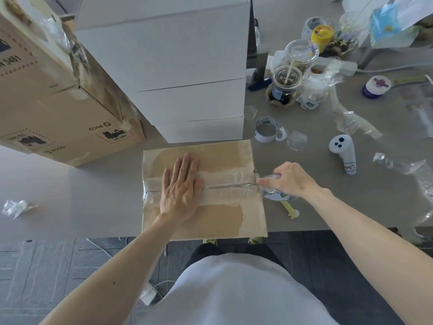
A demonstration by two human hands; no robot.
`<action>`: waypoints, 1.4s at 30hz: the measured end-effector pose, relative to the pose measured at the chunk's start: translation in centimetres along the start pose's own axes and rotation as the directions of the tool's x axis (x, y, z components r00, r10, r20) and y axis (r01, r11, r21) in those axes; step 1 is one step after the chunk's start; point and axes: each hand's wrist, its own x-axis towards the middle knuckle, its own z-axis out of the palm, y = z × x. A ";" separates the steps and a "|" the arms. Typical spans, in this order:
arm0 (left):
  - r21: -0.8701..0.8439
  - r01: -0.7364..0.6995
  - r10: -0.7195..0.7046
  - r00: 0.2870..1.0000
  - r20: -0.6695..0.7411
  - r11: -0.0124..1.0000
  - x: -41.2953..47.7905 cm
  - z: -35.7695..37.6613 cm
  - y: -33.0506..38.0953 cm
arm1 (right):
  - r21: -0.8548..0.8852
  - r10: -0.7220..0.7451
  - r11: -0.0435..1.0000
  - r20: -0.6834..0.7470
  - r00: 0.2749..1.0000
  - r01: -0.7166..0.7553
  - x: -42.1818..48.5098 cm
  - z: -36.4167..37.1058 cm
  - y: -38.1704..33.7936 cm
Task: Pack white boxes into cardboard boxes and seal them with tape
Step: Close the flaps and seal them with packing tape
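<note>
grey surface (93, 184) carries everything, and at its front edge lies the small cardboard box (210, 214), closed, with its near side right at that edge. a clear tape strip (232, 186) runs along the middle seam from left to right. our left hand (181, 188) lies flat on the lid with fingers straight and presses the left part of the strip; this grip holds nothing. our right hand (290, 181) is at the right edge of the box, its grip curled round the tape roll (278, 195), and the index finger points to where the strip leaves the lid.

we judge that the seam is nearly covered and the strip needs cutting or tearing. the tape looks wrinkled near the right edge, so a crooked pull could fold it on itself or lift the flaps. the box could also slide off the front edge if the flat hand relaxes.

behind stands the stack of white boxes (175, 66). to the left is a big cardboard box (58, 102). to the right are a second tape roll (266, 130), a white controller (343, 153) and drink cups (285, 83).
</note>
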 end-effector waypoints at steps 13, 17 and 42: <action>0.015 0.050 -0.050 0.999 0.014 0.999 -0.6 -1.5 -4.2 | 0.232 0.031 0.972 0.074 0.997 -0.048 3.3 4.4 -1.9; 0.032 0.046 -0.047 0.999 0.010 0.998 -0.6 -1.5 -4.1 | 0.249 0.008 0.968 0.063 0.998 -0.024 3.6 5.1 -1.6; -0.030 -0.345 0.346 0.927 0.144 0.938 7.2 -3.4 7.4 | 0.123 0.507 0.861 -0.136 0.851 -0.493 -2.2 9.2 8.4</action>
